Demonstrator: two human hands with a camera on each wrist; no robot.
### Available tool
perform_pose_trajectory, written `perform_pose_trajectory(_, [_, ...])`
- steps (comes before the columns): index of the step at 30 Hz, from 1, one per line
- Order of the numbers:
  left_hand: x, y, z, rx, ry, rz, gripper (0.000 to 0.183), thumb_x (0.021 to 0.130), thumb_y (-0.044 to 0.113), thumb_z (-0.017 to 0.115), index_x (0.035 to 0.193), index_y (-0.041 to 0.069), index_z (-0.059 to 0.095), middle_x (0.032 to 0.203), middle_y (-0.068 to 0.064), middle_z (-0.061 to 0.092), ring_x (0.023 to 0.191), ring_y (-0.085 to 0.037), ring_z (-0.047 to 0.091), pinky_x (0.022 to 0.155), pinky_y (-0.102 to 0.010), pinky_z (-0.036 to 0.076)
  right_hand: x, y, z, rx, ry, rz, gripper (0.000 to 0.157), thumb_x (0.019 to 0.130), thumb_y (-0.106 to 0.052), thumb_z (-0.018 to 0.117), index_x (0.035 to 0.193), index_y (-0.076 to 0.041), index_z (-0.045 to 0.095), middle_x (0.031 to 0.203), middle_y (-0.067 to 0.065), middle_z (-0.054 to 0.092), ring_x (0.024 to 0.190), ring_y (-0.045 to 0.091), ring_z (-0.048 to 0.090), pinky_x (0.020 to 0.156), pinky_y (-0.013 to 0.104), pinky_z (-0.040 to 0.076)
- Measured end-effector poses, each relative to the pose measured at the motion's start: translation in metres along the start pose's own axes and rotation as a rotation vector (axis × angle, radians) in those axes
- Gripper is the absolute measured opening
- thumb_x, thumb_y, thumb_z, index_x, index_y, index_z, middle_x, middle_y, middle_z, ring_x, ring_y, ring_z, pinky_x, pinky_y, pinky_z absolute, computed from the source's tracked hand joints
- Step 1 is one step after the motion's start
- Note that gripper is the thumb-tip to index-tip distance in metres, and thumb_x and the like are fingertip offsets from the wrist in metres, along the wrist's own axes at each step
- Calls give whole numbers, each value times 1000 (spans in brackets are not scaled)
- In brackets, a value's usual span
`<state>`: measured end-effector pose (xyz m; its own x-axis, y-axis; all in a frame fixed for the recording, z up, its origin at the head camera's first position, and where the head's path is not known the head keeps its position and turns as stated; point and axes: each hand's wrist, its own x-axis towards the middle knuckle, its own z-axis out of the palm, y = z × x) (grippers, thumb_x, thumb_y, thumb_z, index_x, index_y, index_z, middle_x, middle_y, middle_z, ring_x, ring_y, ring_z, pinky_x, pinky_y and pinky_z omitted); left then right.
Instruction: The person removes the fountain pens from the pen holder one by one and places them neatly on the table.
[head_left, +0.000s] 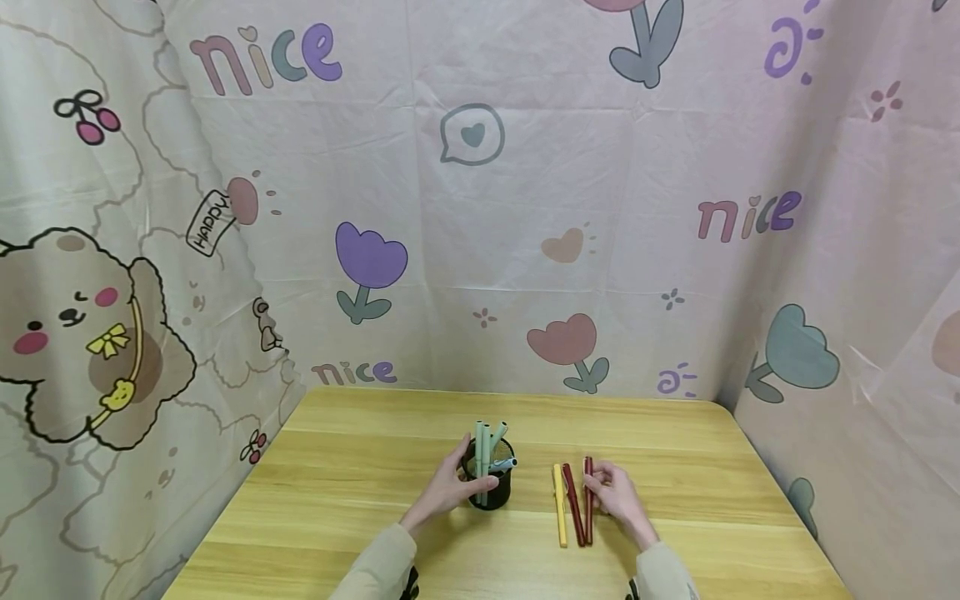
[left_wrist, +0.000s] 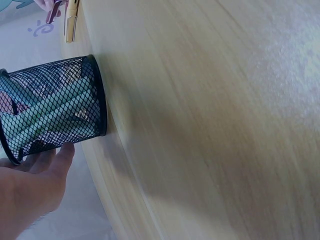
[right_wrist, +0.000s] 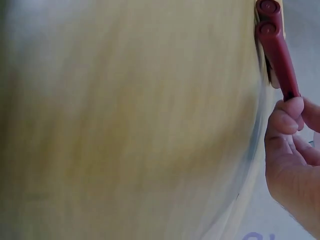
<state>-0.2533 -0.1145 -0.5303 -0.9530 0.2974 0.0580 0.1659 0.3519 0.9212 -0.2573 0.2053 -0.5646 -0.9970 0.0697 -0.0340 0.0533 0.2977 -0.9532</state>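
Observation:
My left hand (head_left: 444, 485) grips a black mesh pen holder (head_left: 498, 495) from its left side, thumb across the front. It stands upright on the table with several pale green pens (head_left: 487, 442) inside. A light blue pen (head_left: 504, 462) leans over the rim toward the right. My right hand (head_left: 617, 495) pinches a dark red pen (head_left: 588, 521) near its far end; in the right wrist view thumb and fingertips close on this red pen (right_wrist: 281, 62). Beside it on the left lie another dark red pen (head_left: 573, 502) and a yellow pen (head_left: 559, 507).
The wooden table (head_left: 337, 483) reaches back to a printed cloth (head_left: 465, 217) hung behind it. More patterned cloth (head_left: 217, 333) hangs along the left side, and likewise on the right.

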Motion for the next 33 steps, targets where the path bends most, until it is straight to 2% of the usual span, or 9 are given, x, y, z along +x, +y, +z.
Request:
perform_pose_trajectory(4, [0, 0, 0, 1, 0, -2, 105, 88, 38, 79, 161, 3, 12, 166, -27, 16, 148, -54, 24, 115, -66, 34, 1, 0, 0, -34, -42, 4, 29, 95, 0, 62, 119, 16, 57, 77, 7, 59, 49, 11, 50, 41, 18, 39])
perform_pose_trajectory(9, [1, -2, 0, 1, -4, -2, 105, 88, 38, 78, 161, 3, 12, 166, -27, 16, 148, -54, 24, 114, -65, 36, 2, 1, 0, -90, -84, -30, 36, 96, -3, 64, 123, 18, 53, 77, 8, 59, 49, 12, 50, 42, 19, 39])
perform_pose_trajectory(21, [0, 1, -1, -10, -5, -1, 104, 88, 36, 78, 162, 4, 12, 166, -27, 15, 147, -56, 24, 113, -66, 37, 6, 1, 3, -198, -60, -18, 35, 95, -1, 62, 123, 18, 53, 87, 14, 64, 49, 12, 52, 42, 20, 41])
perform_pose_trajectory(33, [0, 0, -1, -13, -10, 2, 105, 89, 37, 78, 162, 3, 11, 166, -28, 15, 148, -55, 24, 114, -66, 37, 9, 2, 4, -236, -74, 17, 39, 96, -5, 62, 127, 16, 52, 83, 10, 60, 53, 12, 52, 44, 21, 43])
